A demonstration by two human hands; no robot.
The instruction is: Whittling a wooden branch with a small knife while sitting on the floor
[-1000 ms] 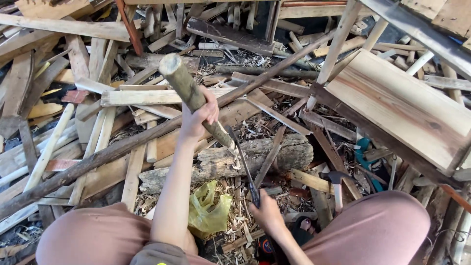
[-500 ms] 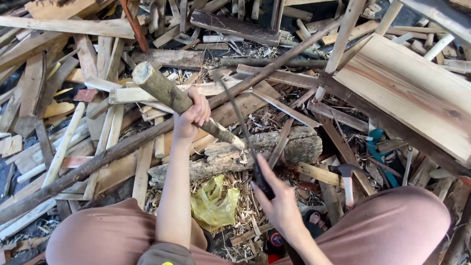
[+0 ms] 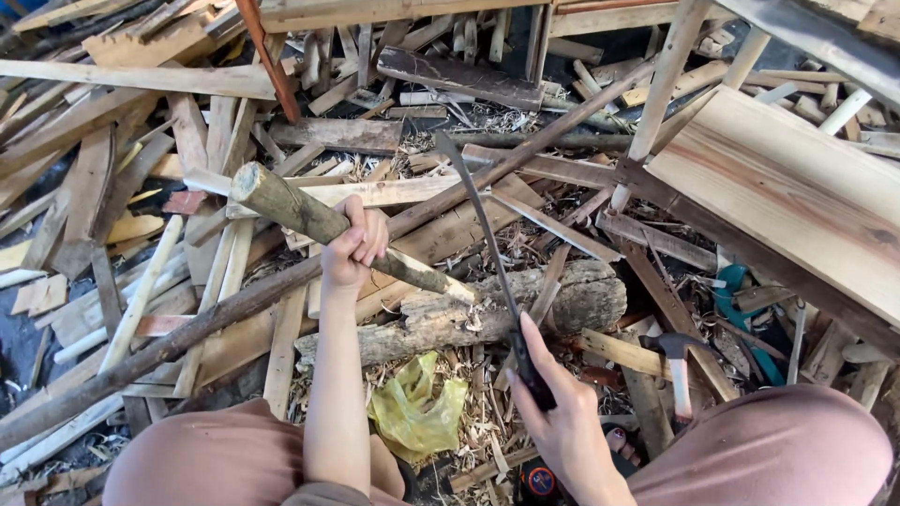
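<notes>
This is a rough outdoor woodworking yard. Offcuts and slats (image 3: pixel 216 141) cover the ground from 9 to 3 o'clock, shavings (image 3: pixel 487 422) lie at 6, a log (image 3: pixel 562 305) serves as chopping block, a plank (image 3: pixel 797 197) lies at 2, and a hatchet (image 3: pixel 677 361) at 4.

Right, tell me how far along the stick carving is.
Partly done. The stick's lower end, resting on the log, is already cut pale, and shavings lie below. Left hand grips the stick, right hand holds the blade raised. Bark on the upper part remains.
</notes>
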